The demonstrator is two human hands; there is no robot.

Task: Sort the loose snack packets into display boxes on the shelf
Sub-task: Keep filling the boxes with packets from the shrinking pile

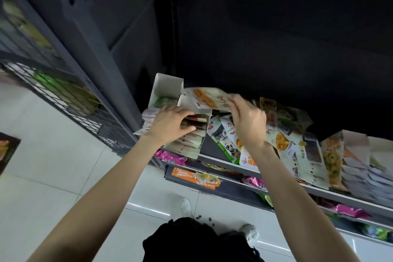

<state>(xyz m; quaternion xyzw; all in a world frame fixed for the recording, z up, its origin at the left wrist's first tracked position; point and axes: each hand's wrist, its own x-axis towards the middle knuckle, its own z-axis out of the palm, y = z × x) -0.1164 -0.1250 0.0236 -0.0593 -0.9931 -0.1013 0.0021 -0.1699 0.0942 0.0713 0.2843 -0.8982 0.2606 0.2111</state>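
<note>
A person's left hand (170, 125) curls into the packets in a white display box (187, 121) on the shelf (214, 158), while the right hand (247, 123) pinches a snack packet (207, 98) just above the box; loose packets (282, 140) lie to its right.

Head camera, looking steeply down along a store shelf

One wide-angle view from above, close over the shelf (214, 158) front edge, both forearms reaching in, floor (53, 176) and shoes far below.
</note>
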